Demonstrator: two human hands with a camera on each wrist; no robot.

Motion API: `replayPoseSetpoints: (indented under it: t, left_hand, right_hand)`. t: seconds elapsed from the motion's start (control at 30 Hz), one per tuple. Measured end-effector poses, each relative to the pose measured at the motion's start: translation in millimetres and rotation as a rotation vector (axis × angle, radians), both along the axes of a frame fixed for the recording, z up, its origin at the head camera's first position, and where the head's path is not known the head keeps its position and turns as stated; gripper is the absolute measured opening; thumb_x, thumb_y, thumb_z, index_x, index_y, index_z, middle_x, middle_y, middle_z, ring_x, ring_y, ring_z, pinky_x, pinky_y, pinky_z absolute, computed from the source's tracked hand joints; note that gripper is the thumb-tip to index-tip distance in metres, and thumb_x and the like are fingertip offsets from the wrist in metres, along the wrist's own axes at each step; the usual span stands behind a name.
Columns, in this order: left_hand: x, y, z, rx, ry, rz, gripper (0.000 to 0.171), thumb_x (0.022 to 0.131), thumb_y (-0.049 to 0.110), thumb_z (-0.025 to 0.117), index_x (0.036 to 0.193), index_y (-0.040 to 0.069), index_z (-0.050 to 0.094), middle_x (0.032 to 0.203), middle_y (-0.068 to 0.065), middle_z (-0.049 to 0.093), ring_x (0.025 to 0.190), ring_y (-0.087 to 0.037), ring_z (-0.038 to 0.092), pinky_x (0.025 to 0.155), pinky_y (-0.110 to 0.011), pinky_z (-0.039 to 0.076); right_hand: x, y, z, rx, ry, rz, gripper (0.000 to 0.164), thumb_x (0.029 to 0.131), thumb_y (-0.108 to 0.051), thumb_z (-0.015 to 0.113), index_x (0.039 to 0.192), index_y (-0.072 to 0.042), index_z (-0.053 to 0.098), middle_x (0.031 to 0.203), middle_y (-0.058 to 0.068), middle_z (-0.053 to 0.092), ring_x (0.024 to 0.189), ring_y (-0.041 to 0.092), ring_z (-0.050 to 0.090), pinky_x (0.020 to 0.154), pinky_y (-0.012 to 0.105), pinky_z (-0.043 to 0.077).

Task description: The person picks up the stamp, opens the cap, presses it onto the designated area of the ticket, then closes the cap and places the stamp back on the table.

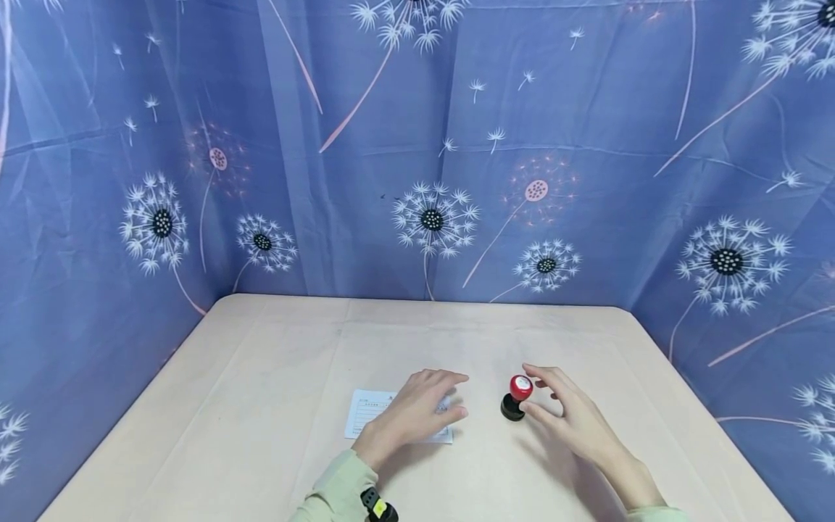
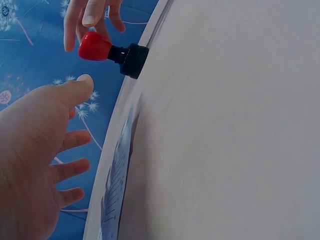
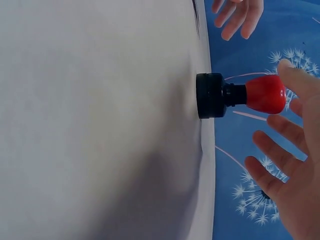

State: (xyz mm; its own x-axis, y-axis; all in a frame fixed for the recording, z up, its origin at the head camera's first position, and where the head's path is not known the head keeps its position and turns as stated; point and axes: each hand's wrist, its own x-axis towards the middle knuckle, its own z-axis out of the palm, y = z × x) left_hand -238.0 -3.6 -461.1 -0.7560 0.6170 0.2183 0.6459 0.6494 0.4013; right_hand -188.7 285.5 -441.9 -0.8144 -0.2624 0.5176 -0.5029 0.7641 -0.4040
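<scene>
A stamp with a red knob and black base [image 1: 512, 407] stands upright on the table. Beside its knob is my right hand [image 1: 574, 420], thumb and fingers spread around the knob's right side. In the right wrist view the thumb tip overlaps the top of the red knob [image 3: 266, 94], while the other fingers are extended apart from it. My left hand [image 1: 420, 406] hovers over a printed form [image 1: 367, 415], covering much of it. Its fingers are relaxed and hold nothing, as the left wrist view of the hand [image 2: 35, 150] shows.
A pale cloth covers the table [image 1: 261, 377]. Blue curtains with dandelion prints [image 1: 365, 217] enclose its back and both sides. A black watch-like band with a yellow patch [image 1: 378, 506] sits at the left wrist, by a light green sleeve [image 1: 339, 486].
</scene>
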Motion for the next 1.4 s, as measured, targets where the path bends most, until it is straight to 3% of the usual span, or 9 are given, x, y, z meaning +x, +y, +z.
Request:
replayPoseSetpoints:
  t: [0.13, 0.3, 0.53, 0.9, 1.4]
  left_hand:
    - [1.1, 3, -0.5, 0.001, 0.004, -0.01, 0.054, 0.098, 0.049, 0.053, 0.147, 0.026, 0.046, 0.148, 0.002, 0.052, 0.138, -0.021, 0.045, 0.118, -0.044, 0.031]
    - [2.0, 7, -0.9, 0.007, 0.012, -0.024, 0.055, 0.098, 0.05, 0.053, 0.147, 0.026, 0.046, 0.148, 0.002, 0.052, 0.138, -0.021, 0.045, 0.117, -0.044, 0.032]
    - [1.6, 12, -2.8, 0.015, 0.011, -0.017, 0.054, 0.098, 0.05, 0.053, 0.147, 0.027, 0.046, 0.147, 0.004, 0.053, 0.138, -0.019, 0.046, 0.117, -0.042, 0.033]
    - [4.5, 22, 1.9, 0.058, -0.03, -0.027, 0.056, 0.098, 0.051, 0.053, 0.148, 0.028, 0.045, 0.148, 0.004, 0.051, 0.139, -0.019, 0.045, 0.117, -0.043, 0.031]
    - [5.6, 36, -0.3, 0.072, -0.059, -0.042, 0.056, 0.098, 0.05, 0.054, 0.149, 0.029, 0.044, 0.148, 0.006, 0.051, 0.137, -0.018, 0.046, 0.117, -0.042, 0.033]
  right_hand:
    - [0.6, -2, -0.2, -0.002, 0.01, 0.01, 0.059, 0.086, -0.023, 0.078, 0.14, -0.021, 0.055, 0.124, -0.006, 0.063, 0.106, 0.014, 0.059, 0.082, 0.029, 0.051]
    - [0.9, -4, -0.7, -0.001, -0.007, -0.002, 0.058, 0.088, -0.025, 0.077, 0.141, -0.025, 0.054, 0.124, -0.009, 0.062, 0.108, 0.009, 0.058, 0.083, 0.023, 0.049]
    - [-0.8, -5, 0.2, 0.002, 0.011, 0.012, 0.057, 0.088, -0.021, 0.076, 0.141, -0.021, 0.054, 0.124, -0.004, 0.064, 0.107, 0.013, 0.059, 0.081, 0.032, 0.052]
    - [-0.2, -5, -1.0, -0.005, 0.006, 0.004, 0.057, 0.086, -0.021, 0.077, 0.139, -0.019, 0.056, 0.12, -0.01, 0.063, 0.106, 0.008, 0.059, 0.08, 0.033, 0.053]
    - [-0.8, -6, -3.4, -0.019, -0.027, -0.008, 0.055, 0.088, -0.023, 0.076, 0.14, -0.019, 0.056, 0.122, -0.007, 0.064, 0.106, 0.009, 0.06, 0.078, 0.033, 0.054]
